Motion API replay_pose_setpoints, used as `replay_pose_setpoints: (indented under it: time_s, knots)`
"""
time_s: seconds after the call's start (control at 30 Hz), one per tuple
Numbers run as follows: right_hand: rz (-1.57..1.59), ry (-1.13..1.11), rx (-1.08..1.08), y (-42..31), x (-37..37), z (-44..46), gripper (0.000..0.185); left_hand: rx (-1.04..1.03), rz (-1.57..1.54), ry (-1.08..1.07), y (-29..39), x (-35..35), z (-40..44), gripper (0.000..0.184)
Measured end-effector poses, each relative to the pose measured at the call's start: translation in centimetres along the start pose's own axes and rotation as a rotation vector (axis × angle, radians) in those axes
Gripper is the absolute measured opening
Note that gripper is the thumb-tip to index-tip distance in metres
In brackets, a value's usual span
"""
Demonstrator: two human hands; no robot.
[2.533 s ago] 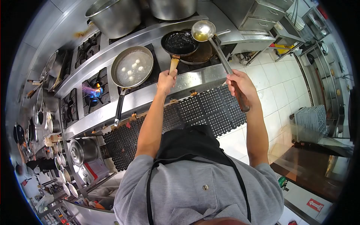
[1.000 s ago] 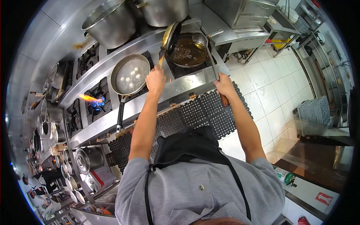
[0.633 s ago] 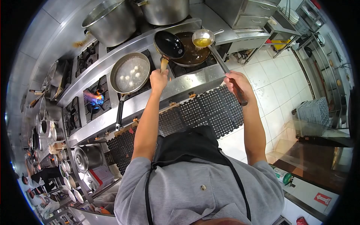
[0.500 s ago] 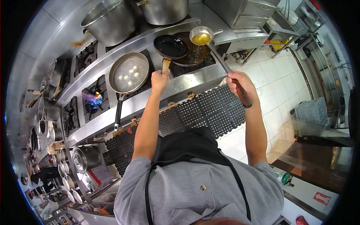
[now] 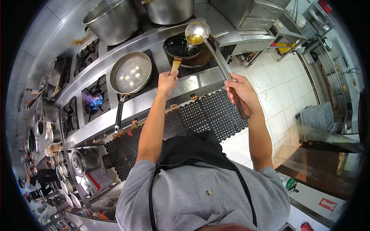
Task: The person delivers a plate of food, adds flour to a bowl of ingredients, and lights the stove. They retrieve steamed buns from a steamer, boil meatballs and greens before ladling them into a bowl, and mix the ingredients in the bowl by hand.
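My left hand is closed round the pale handle of a small black pan, held above a wider pan of dark oil. In my right hand is the brown wooden grip of a long metal ladle. Yellowish liquid lies in the ladle's bowl, which is tilted over the black pan, and a clear stream runs down from it. Left of my left hand, a grey pan with several white balls in cloudy liquid sits on the stove, its black handle towards me.
Two large steel pots stand at the back of the stove. A blue flame burns on an uncovered burner at the left. Below the stove front is a black perforated mat. At the far left, a person is beside the racks.
The black pan was tipped up over the oil and is now level. The ladle came up out of the oil, then moved left over the black pan, and liquid now pours from it.
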State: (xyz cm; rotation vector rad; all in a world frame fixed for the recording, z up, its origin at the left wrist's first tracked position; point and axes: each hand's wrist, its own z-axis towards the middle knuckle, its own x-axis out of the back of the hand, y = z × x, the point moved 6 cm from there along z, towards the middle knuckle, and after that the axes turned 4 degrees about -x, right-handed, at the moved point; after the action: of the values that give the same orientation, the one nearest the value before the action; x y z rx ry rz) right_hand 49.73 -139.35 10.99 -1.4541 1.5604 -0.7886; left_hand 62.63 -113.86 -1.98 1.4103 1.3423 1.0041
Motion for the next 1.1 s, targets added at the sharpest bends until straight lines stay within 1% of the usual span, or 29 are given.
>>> replay_pose_setpoints:
  time_s: [0.13, 0.23, 0.33, 0.37, 0.43, 0.5, 0.57, 0.6, 0.67, 0.7, 0.8, 0.83, 0.9, 0.93, 0.97, 1.03, 1.1]
  knots:
    - [-0.048, 0.033, 0.018, -0.6, -0.5, -0.5, 0.011, 0.006, -0.039, -0.008, -0.1, -0.1, -0.6, 0.030]
    - [-0.104, 0.056, 0.045, -1.0, -0.5, -0.5, 0.008, 0.001, -0.068, -0.021, -0.3, 0.0, -0.7, 0.030]
    - [0.210, -0.060, 0.100, -1.2, 0.8, 0.3, 0.015, -0.006, -0.064, -0.027, -0.7, 0.4, -0.5, 0.030]
    - [0.208, -0.063, 0.100, -1.2, 1.4, 0.6, 0.015, -0.008, -0.065, -0.024, -0.9, 0.7, -0.4, 0.030]
    - [0.458, -0.212, 0.032, -1.0, 1.4, 1.4, 0.015, -0.006, -0.114, -0.035, -1.2, 1.1, -0.5, 0.029]
    - [0.432, -0.197, 0.014, -0.7, 1.3, 1.7, 0.013, -0.003, -0.134, -0.033, -1.4, 1.6, -0.9, 0.029]
    - [0.196, -0.035, 0.058, -0.7, 1.8, 1.6, 0.012, -0.001, -0.153, -0.031, -1.3, 1.9, -1.4, 0.029]
    - [0.192, -0.041, 0.056, -0.7, 1.6, 1.5, 0.012, -0.001, -0.148, -0.030, -1.1, 2.0, -1.8, 0.027]
    - [0.091, 0.044, 0.056, -0.5, 1.6, 1.5, 0.013, -0.001, -0.147, -0.023, -0.7, 2.5, -2.5, 0.025]
    - [0.085, 0.030, 0.052, -0.1, 1.4, 1.9, 0.013, 0.005, -0.153, -0.023, -0.5, 3.0, -3.1, 0.024]
    - [-0.100, 0.132, 0.009, 1.5, 1.9, 3.2, 0.014, 0.007, -0.151, 0.004, -0.5, 4.9, -4.3, 0.022]
    - [-0.107, 0.118, 0.005, 2.2, 1.6, 3.6, 0.014, 0.002, -0.142, 0.018, -0.5, 5.6, -4.7, 0.022]
    - [-0.372, 0.230, 0.059, 4.0, 1.4, 4.6, 0.017, 0.008, -0.164, 0.039, 0.1, 7.6, -6.1, 0.023]
    - [-0.521, 0.292, 0.088, 4.8, 1.2, 4.7, 0.029, 0.012, -0.183, 0.046, 0.6, 8.7, -6.9, 0.024]
    - [-0.534, 0.264, 0.092, 6.7, 1.3, 5.7, 0.029, 0.009, -0.191, 0.075, 1.0, 10.1, -7.8, 0.024]
    - [-1.283, 0.606, 0.524, 7.9, 1.1, 5.9, 0.042, -0.013, -0.227, 0.064, 2.0, 12.9, -9.6, 0.024]
    - [-1.172, 0.569, 0.402, 9.1, -0.8, 5.2, 0.054, -0.026, -0.232, 0.129, 2.5, 17.1, -12.2, 0.025]
